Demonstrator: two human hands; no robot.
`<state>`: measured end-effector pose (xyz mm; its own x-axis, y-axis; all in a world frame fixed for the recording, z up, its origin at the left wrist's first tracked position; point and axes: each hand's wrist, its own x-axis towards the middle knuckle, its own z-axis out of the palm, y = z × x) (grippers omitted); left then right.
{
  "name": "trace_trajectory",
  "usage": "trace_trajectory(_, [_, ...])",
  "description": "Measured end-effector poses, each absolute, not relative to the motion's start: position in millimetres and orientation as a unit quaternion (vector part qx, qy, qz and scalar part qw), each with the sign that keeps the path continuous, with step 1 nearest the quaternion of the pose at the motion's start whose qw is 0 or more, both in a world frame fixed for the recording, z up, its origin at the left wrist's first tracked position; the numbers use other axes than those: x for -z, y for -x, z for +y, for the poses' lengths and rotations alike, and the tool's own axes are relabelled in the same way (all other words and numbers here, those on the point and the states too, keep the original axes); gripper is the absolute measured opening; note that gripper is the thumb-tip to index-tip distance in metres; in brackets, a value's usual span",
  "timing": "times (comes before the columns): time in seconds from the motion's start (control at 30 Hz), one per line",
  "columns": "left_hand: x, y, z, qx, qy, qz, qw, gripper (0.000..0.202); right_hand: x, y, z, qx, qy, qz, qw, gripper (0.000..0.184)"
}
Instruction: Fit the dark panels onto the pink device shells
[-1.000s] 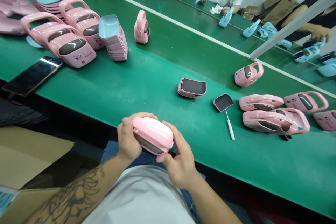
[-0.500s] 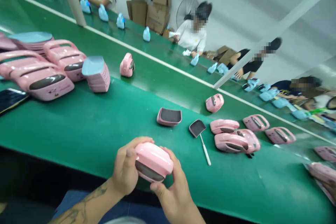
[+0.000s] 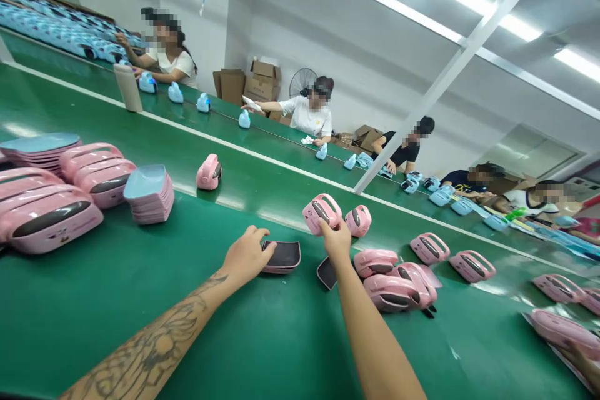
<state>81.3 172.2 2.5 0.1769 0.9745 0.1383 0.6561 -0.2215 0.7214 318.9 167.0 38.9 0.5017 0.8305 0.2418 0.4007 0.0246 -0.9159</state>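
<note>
Green table (image 3: 79,281) is carrying rows of pink cases, while a co-worker (image 3: 307,115) is sitting at a second table beyond. Right hand (image 3: 335,240) is reaching forward, its fingers (image 3: 329,227) lightly touching a pink case (image 3: 321,212), though whether they are gripping it is unclear. Left hand (image 3: 246,255) is staying half open, its fingertips (image 3: 266,245) barely touching a stack of dark-lined pink shells (image 3: 281,256). Dark paddle (image 3: 326,273) is lying just beside the right wrist.
</note>
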Motion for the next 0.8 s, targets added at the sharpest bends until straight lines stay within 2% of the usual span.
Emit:
trace_trajectory(0.07, [-6.5,-77.8,163.9,-0.339,-0.715,0.552,0.265,0.039,-36.7,-316.4,164.5,-0.208,0.653,-0.475,0.551,0.049])
trace_trajectory(0.13, [-12.7,-68.8,147.3,-0.383,-0.709,0.507,0.307,0.057,-34.3,-307.6,140.8,-0.232,0.628,-0.502,0.547,0.054])
trace_trajectory(0.23, [-20.5,-52.3,110.8,-0.394,-0.684,0.425,0.443,0.107,-30.0,-288.6,82.3,-0.302,0.55,-0.57,0.531,0.072])
trace_trajectory(0.3, [-21.5,-43.1,84.0,-0.382,-0.643,0.382,0.543,0.123,-27.1,-274.9,43.7,-0.34,0.505,-0.609,0.508,0.082])
trace_trajectory(0.37, [-18.4,-35.1,59.5,-0.382,-0.599,0.352,0.609,0.115,-24.2,-262.0,14.4,-0.351,0.466,-0.641,0.499,0.081])
trace_trajectory(0.47, [-10.0,-23.8,32.3,-0.385,-0.571,0.342,0.64,0.096,-19.8,-247.4,-10.2,-0.361,0.436,-0.67,0.48,0.082])
trace_trajectory(0.67, [-7.5,-15.3,7.4,-0.415,-0.547,0.358,0.632,0.105,-16.0,-231.8,-31.7,-0.392,0.432,-0.663,0.469,0.083])
trace_trajectory(0.8, [-13.5,-18.3,-2.0,-0.458,-0.537,0.385,0.595,0.093,-13.8,-223.4,-43.9,-0.41,0.454,-0.624,0.486,0.085])
